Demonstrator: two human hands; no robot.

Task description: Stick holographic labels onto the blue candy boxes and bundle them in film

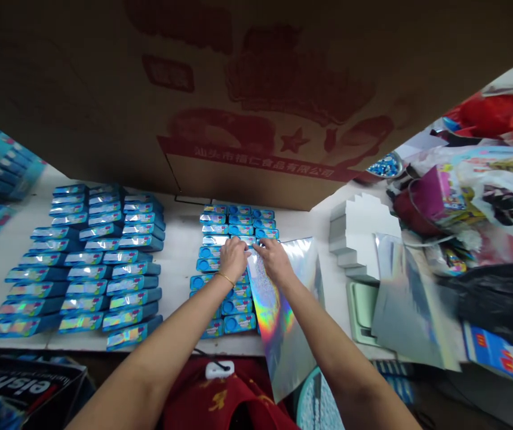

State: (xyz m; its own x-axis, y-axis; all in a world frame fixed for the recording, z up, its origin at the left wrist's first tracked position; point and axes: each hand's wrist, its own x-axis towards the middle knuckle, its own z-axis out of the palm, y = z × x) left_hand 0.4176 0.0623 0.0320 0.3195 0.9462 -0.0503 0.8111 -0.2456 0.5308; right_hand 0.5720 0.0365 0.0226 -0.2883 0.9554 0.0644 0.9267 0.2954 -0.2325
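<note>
Nearby, a holographic sheet (278,343) hangs over the front edge of the white table (175,269), partly beneath the right forearm (328,340). Farther in, the right hand (275,260) curls its fingers near the sheet's top, and the left hand (233,258) has its fingertips by the upper left corner; whether either pinches it, I cannot tell. Both are above rows of blue boxes (239,306); beyond stands a large cardboard carton (238,158).

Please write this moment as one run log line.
left hand: over blue packs | right hand: touching iridescent sheet | sheet: overhangs white table
</note>
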